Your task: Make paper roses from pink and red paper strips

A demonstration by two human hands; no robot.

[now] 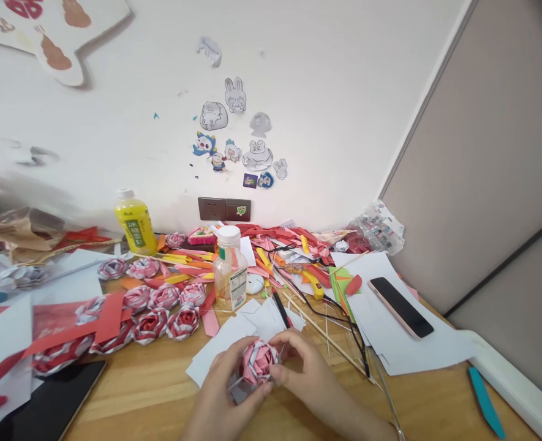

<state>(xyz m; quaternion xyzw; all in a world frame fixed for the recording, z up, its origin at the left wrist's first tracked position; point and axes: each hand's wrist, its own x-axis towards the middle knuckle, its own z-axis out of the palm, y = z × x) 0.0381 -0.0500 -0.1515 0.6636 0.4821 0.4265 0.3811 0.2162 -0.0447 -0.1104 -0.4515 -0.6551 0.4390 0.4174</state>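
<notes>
A pink and white folded paper rose (258, 361) is held between both hands above the wooden table, near the front centre. My left hand (227, 392) wraps round its left side, with the thumb below it. From the right, the fingers and thumb of my right hand (305, 370) pinch its edge. A grey strip shows under the flower by my left thumb. White paper sheets (225, 340) lie just behind the hands. Several finished paper roses, such as a red and white one (183, 323), sit in rows to the left.
A clear bottle (230, 269) and a yellow drink bottle (135, 223) stand behind. Coloured paper strips, thin sticks and a black cable spread across the back. A pink phone (400, 307) lies on white paper at right, a black tablet (45, 401) at front left, a teal cutter (485, 402) at far right.
</notes>
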